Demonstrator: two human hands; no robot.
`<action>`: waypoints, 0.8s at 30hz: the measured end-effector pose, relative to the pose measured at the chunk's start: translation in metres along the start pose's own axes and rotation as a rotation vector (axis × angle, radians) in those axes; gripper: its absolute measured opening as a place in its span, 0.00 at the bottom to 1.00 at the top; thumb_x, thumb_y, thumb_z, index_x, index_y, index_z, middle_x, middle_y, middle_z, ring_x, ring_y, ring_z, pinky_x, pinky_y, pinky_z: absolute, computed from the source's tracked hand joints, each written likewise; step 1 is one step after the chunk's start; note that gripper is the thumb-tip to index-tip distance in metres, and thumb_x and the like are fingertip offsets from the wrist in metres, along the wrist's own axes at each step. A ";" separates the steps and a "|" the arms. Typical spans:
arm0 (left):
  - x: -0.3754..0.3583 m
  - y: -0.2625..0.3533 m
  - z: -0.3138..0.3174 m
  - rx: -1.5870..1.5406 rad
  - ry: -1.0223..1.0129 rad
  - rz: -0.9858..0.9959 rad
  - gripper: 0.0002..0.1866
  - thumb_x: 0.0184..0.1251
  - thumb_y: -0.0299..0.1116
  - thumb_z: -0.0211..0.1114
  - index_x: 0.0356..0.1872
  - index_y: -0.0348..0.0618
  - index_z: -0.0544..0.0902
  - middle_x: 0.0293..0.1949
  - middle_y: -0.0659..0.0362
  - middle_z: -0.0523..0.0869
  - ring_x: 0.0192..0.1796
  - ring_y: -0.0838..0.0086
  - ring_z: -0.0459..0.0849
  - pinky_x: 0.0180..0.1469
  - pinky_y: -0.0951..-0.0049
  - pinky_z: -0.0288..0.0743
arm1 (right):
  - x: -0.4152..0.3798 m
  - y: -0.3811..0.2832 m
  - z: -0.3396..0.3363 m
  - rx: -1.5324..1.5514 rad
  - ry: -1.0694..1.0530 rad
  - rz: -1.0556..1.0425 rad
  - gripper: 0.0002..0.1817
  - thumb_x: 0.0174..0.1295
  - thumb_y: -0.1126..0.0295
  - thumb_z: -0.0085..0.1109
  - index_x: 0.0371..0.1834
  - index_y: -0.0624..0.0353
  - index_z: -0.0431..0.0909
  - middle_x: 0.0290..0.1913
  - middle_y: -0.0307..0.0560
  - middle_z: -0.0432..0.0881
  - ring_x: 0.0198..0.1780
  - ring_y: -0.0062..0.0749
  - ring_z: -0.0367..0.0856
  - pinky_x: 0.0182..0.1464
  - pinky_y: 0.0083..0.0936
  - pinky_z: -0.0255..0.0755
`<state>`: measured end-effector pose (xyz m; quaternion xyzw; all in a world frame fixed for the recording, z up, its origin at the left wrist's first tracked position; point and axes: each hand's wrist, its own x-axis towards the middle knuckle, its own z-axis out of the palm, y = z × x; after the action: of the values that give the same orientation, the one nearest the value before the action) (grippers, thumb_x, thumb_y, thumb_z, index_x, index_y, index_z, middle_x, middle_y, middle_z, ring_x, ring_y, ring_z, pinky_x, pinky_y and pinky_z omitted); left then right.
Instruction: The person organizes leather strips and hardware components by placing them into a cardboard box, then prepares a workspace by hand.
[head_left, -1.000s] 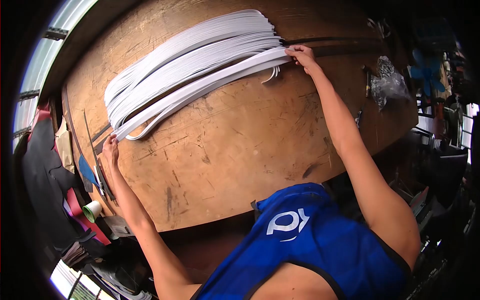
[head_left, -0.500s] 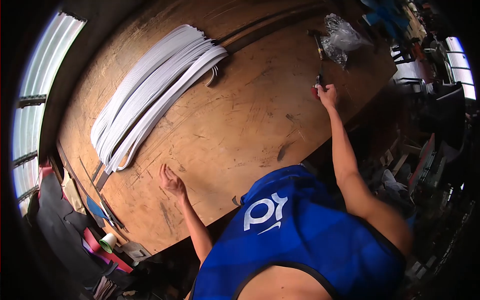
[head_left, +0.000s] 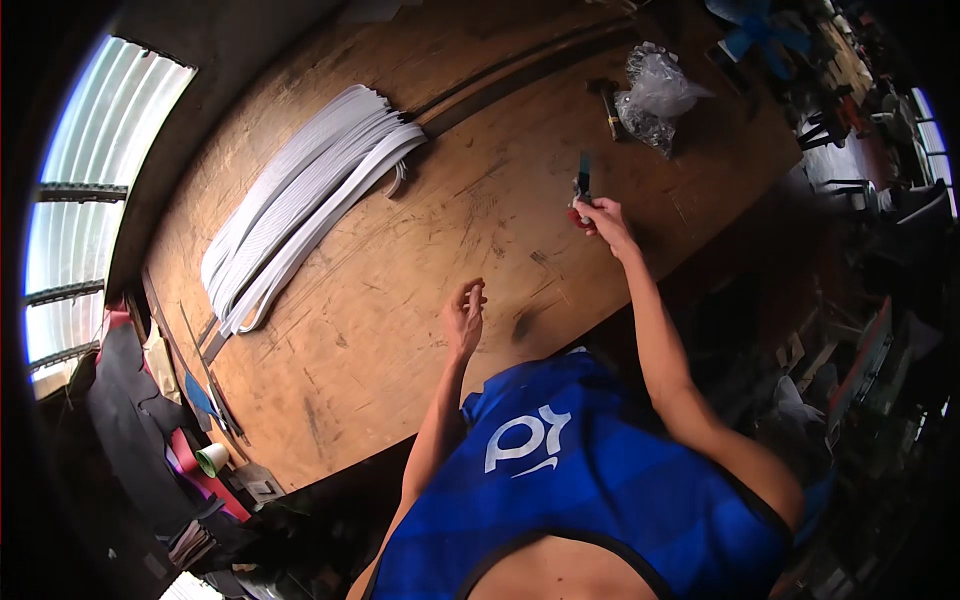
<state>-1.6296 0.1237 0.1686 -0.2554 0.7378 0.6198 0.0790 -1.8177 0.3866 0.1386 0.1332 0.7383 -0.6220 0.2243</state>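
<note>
My right hand is closed around the red handle of what looks like a pair of scissors, whose dark greenish blade points away over the wooden table. My left hand hovers near the table's front edge, fingers loosely curled and apart, with nothing visible in it. To the far left of it, a bundle of long white flat strips lies on the table, looped at the near end. The wooden table is scratched and stained.
Toward the back right, a hammer-like tool lies beside a crumpled clear plastic bag. A blue fan stands past the far corner. Dark sheets and a white-and-green cup are at the left edge.
My left hand has moved right, closer to my right hand, and its fingers have curled. My right hand has come left with the scissors. The camera view has shifted slightly.
</note>
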 end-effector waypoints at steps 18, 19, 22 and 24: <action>0.181 0.057 0.035 0.296 0.141 0.057 0.15 0.63 0.43 0.59 0.34 0.39 0.78 0.23 0.56 0.82 0.24 0.70 0.81 0.27 0.70 0.73 | 0.143 -0.048 -0.008 -0.467 0.336 -0.646 0.10 0.57 0.69 0.61 0.40 0.61 0.80 0.32 0.49 0.77 0.33 0.40 0.78 0.36 0.30 0.72; 0.199 0.065 0.027 0.417 0.160 0.078 0.15 0.62 0.43 0.59 0.33 0.38 0.78 0.25 0.51 0.82 0.26 0.62 0.82 0.30 0.64 0.73 | 0.154 -0.052 -0.007 -0.460 0.333 -0.649 0.10 0.57 0.69 0.61 0.40 0.61 0.80 0.32 0.49 0.77 0.33 0.40 0.78 0.36 0.30 0.72; 0.265 0.079 0.013 0.692 0.219 0.226 0.17 0.59 0.44 0.58 0.35 0.40 0.81 0.33 0.45 0.82 0.41 0.52 0.80 0.41 0.58 0.72 | 0.190 -0.047 -0.004 -0.619 0.425 -0.690 0.12 0.55 0.66 0.63 0.40 0.60 0.80 0.36 0.50 0.76 0.38 0.45 0.78 0.38 0.32 0.72; 0.299 0.096 0.013 0.731 0.240 0.221 0.17 0.59 0.45 0.58 0.36 0.40 0.82 0.35 0.44 0.82 0.43 0.52 0.80 0.44 0.58 0.72 | 0.191 -0.053 -0.006 -0.610 0.393 -0.654 0.12 0.55 0.66 0.63 0.40 0.59 0.81 0.36 0.50 0.76 0.38 0.44 0.78 0.38 0.32 0.72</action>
<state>-1.9339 0.0621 0.1200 -0.1999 0.9368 0.2870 0.0107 -2.0084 0.3669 0.0898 -0.0627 0.9183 -0.3785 -0.0977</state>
